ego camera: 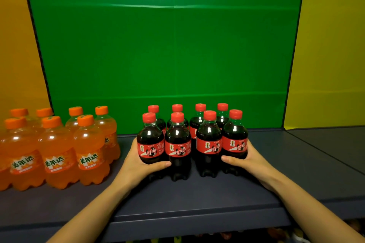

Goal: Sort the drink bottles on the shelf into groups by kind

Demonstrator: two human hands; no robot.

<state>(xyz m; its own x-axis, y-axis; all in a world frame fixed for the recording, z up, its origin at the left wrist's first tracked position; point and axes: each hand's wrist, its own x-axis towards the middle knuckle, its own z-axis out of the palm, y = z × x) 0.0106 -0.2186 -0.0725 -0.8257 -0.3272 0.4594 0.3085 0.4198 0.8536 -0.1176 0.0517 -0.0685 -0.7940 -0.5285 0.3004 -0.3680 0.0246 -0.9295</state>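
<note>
the cola bottles stand in the lower middle of the frame, eight of them in two rows of four, red caps up, packed so close that neighbours touch or almost touch. the orange bottles stand at the lower left, at least seven, also bunched together, and a strip of bare shelf lies between the two groups. so the two kinds appear already separated, and i judge that the sorting is nearly finished.

the left hand lies against the left end of the front cola row. its thumb crosses the front of the end bottle low down and its fingers go around the outer side, out of sight. the right hand does the same at the right end, thumb in front, fingers behind the last bottle. both hands are wrapped on the end bottles, not spread flat. the group sits directly between the two palms, a little farther up the frame than the wrists.

held from both sides like this, the bottles can probably be pressed together or slid as one block, which is easier than moving each one. the risk i see is that a middle bottle, touched by no hand, tips or stays behind.
</note>
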